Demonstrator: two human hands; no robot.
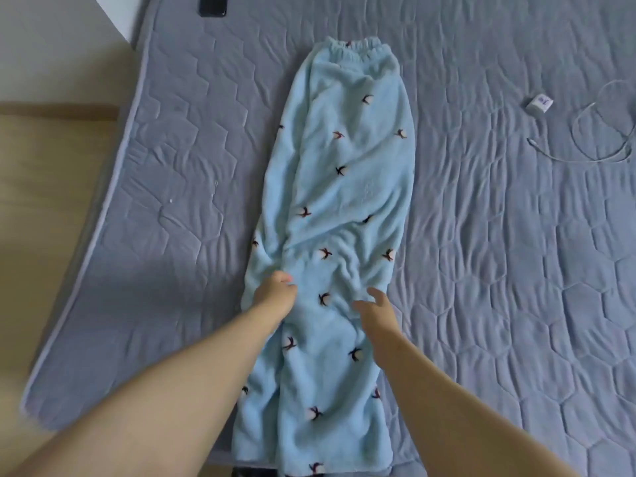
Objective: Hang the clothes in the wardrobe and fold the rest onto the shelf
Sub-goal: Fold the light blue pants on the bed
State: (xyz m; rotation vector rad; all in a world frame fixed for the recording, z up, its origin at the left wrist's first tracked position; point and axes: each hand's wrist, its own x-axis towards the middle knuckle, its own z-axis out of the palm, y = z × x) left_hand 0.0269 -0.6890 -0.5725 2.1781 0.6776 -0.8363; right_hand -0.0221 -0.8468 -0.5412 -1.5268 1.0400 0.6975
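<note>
Blue trousers point(347, 187), mid-length, in left grip point(275, 292).

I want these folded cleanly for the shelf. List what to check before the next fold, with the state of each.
1. Pants laid lengthwise on the mattress, legs stacked: ok.
2. Fabric smooth: not ok, it is bunched into wrinkles around the hands.
3. Left hand has a grip: ok, it pinches the fabric near the left edge.
4. Right hand has a grip: not ok, fingers spread, holding nothing.
5. Way to the waistband free: ok, the charger and phone lie apart from the pants.
6. Leg ends even: cannot tell, they reach the picture's bottom edge.
</note>
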